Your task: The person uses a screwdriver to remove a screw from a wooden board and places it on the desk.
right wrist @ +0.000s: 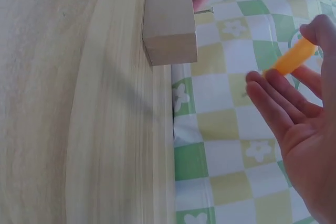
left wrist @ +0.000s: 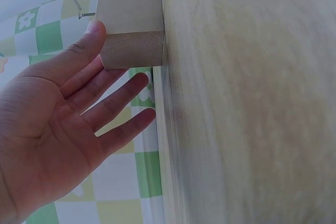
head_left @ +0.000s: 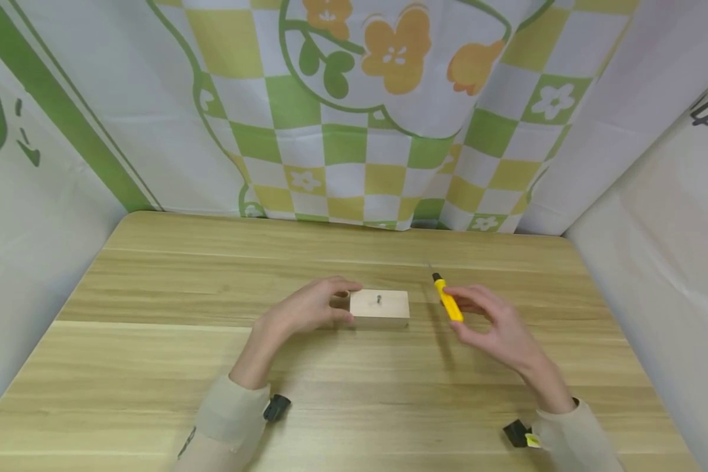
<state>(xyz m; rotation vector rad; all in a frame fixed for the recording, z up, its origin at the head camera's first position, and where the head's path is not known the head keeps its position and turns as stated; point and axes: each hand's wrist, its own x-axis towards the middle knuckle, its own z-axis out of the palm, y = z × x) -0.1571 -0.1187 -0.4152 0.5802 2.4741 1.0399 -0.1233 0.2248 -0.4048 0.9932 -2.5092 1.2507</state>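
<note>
A pale wooden block [head_left: 380, 308] lies flat on the table, and a screw [head_left: 379, 299] stands upright out of its top face. My left hand [head_left: 314, 305] grips the block's left end between thumb and fingers; in the left wrist view the lower fingers [left wrist: 121, 98] spread out below it. To the right of the block, my right hand [head_left: 495, 322] holds a yellow screwdriver [head_left: 450, 303] by its handle, raised above the table. Its dark collar and thin shaft point away toward the back. The screwdriver is apart from the screw.
The wood-grain table [head_left: 342, 406] reaches back to a checked, flowered curtain [head_left: 342, 151]. White cloth walls [head_left: 672, 249] flank both sides. A small dark device [head_left: 277, 408] sits at the left wrist and another [head_left: 516, 432] at the right.
</note>
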